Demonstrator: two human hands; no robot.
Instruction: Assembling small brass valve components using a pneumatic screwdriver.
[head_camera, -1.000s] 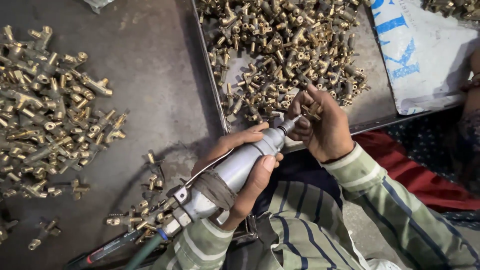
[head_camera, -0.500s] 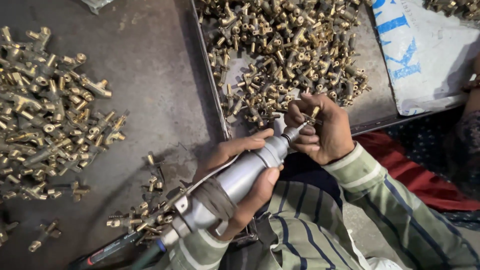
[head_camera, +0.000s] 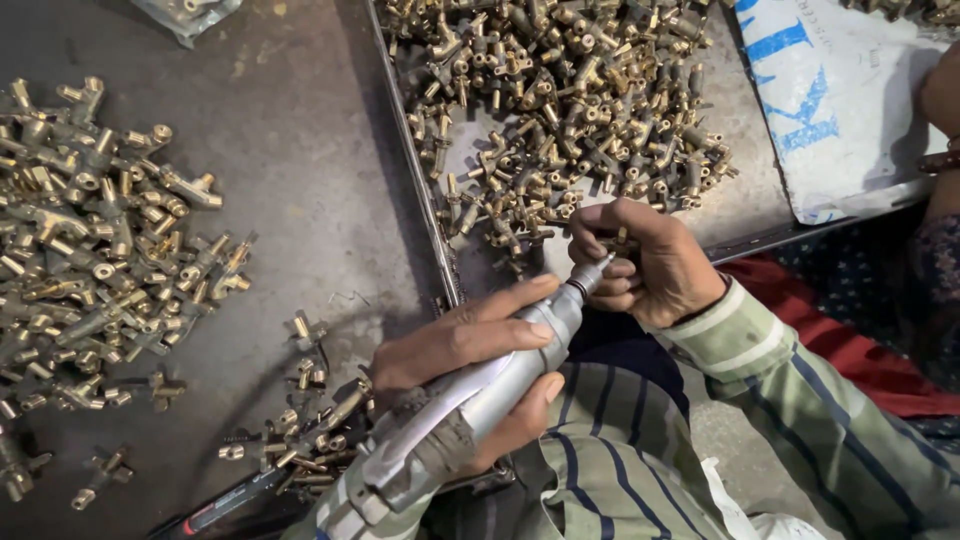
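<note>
Grinding a brass fitting over a steel tray.

The left hand (head_camera: 470, 355) is wrapped shut around a silver rotary hand grinder (head_camera: 480, 395), its tip aimed toward one o'clock. The right hand (head_camera: 645, 260) is curled closed, pinching a small brass valve fitting (head_camera: 622, 240) against that tip. At twelve o'clock lies a metal tray (head_camera: 745, 205) heaped with brass fittings (head_camera: 560, 100); another pile of fittings (head_camera: 95, 260) sits at nine o'clock on the dark tabletop (head_camera: 300, 150).
</note>
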